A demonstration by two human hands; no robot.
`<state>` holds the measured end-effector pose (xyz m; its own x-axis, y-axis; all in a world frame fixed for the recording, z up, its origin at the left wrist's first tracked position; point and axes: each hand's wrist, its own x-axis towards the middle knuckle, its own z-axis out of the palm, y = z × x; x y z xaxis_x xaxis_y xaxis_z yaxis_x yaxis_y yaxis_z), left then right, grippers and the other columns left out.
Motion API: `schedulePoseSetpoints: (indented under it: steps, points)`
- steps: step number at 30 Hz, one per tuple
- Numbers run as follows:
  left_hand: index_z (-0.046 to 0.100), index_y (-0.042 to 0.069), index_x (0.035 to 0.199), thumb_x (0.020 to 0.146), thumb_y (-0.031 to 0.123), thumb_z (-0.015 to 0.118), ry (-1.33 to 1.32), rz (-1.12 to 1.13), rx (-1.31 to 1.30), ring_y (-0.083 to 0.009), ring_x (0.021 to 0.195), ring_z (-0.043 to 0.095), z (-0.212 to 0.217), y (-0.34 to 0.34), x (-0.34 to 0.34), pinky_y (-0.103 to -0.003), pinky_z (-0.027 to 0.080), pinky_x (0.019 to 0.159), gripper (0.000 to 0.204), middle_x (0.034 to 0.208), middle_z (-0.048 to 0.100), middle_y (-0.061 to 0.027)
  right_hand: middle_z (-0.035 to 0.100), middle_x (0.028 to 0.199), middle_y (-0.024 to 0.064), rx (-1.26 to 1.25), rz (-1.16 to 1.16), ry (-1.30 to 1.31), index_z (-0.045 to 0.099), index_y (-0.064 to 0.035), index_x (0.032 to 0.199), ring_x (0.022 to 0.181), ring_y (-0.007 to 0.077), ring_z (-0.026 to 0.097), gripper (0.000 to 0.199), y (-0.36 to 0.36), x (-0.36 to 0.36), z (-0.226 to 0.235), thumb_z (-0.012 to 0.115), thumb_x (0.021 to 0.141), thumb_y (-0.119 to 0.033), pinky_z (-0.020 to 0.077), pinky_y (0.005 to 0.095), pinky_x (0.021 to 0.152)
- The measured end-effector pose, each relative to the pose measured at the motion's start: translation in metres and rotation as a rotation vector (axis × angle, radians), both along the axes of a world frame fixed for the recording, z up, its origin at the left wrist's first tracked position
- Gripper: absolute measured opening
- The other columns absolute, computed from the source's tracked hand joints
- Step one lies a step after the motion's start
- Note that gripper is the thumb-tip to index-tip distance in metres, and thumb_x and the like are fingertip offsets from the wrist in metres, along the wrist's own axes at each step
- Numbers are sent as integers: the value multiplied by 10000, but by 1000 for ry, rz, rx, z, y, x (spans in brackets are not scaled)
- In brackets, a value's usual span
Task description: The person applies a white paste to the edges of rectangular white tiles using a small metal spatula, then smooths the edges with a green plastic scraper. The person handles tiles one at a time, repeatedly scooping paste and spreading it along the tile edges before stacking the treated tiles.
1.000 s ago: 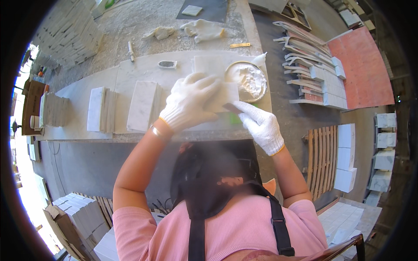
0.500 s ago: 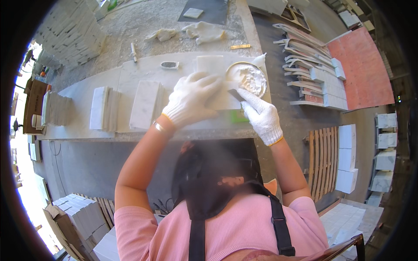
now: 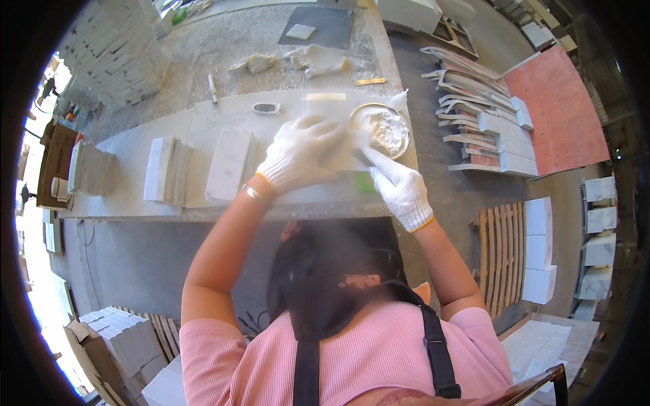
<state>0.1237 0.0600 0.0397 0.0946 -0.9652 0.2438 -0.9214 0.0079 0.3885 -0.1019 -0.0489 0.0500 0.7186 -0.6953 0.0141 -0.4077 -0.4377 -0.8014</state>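
Observation:
My left hand [image 3: 302, 150], in a white knit glove, lies over a pale tile [image 3: 344, 157] with its fingers stretched out toward the right. My right hand [image 3: 401, 189], gloved alike, is closed around a putty knife whose blade lies at the tile's right side. The fingers hide most of the knife's handle, and blur softens its blade. Just beyond the right hand stands a round tin of white paste [image 3: 387, 132]. A patch of bright green [image 3: 365, 181] shows between the hands near the bench edge.
Marble-patterned tiles [image 3: 230, 164] stand stacked left of my left hand, with another stack [image 3: 162, 169] farther left. Behind lie a small dark-faced block [image 3: 266, 108], crumpled gloves [image 3: 318, 61] and a brass-coloured strip [image 3: 370, 81]. A slatted wooden pallet [image 3: 501, 257] is at right.
The right hand and knife have shifted slightly left and nearer me, with the blade now over the tile's right side. The left hand stays on the tile. The whole view has shifted a little.

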Motion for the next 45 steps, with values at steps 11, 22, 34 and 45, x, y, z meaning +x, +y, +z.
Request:
schedulePoseSetpoints:
  steps: [11, 22, 34, 45]
  points:
    - [630, 141, 1452, 748, 477, 816, -60, 0, -12, -354, 1434, 501, -2, 0, -1, -509, 427, 1149, 802, 1498, 614, -91, 802, 1090, 53, -53, 96, -229, 726, -123, 1370, 794, 52, 665, 384, -8, -2, -12, 686, 989, -97, 563, 254, 749]
    - [620, 139, 1469, 760, 485, 800, -57, 12, 27, -346, 1441, 496, 4, 1, -4, -498, 422, 1155, 809, 1501, 614, -105, 786, 1148, 39, -181, 88, -221, 725, -124, 1374, 792, 73, 655, 381, -6, 0, -21, 657, 999, -117, 555, 258, 749]
    - [645, 144, 1430, 755, 450, 819, -68, -36, -31, -353, 1417, 527, -1, -1, 2, -493, 474, 1119, 761, 1497, 617, -85, 663, 841, -44, 339, -88, -192, 710, -123, 1400, 647, 22, 533, 387, -27, -11, 2, 646, 1021, -78, 429, 206, 538]
    - [655, 147, 1427, 739, 416, 836, -54, -27, -40, -362, 1411, 530, 4, -4, -2, -515, 451, 1133, 760, 1488, 623, -84, 785, 1218, 143, -13, 101, -55, 720, -82, 1361, 1030, 142, 740, 382, -4, -7, 2, 681, 981, -72, 573, 301, 921]
